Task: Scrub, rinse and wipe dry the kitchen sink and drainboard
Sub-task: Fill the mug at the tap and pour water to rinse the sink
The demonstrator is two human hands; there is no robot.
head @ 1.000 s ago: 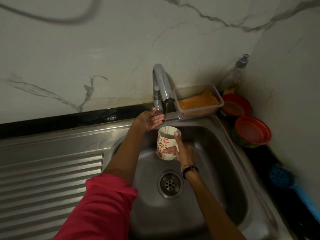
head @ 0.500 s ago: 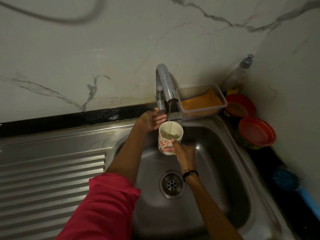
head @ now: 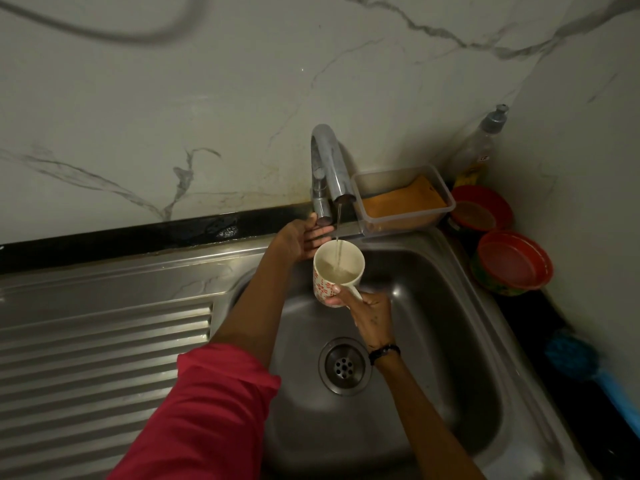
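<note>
A steel sink [head: 433, 341] with a round drain [head: 343, 365] lies below me, its ribbed drainboard [head: 104, 358] to the left. A chrome tap [head: 329, 164] runs a thin stream of water into a white mug with red flowers [head: 337, 271]. My right hand [head: 367, 313] grips the mug by its handle under the spout, above the basin. My left hand [head: 304, 240] rests at the tap's base, fingers spread against the lever, holding nothing.
A clear plastic tub with an orange sponge [head: 403, 202] sits behind the sink at right. A dish soap bottle [head: 479, 150] stands in the corner. Two red bowls [head: 512, 263] and a blue brush [head: 571, 355] lie on the dark counter at right.
The mug has risen a little towards the spout and holds more water. My left hand stays at the tap's base.
</note>
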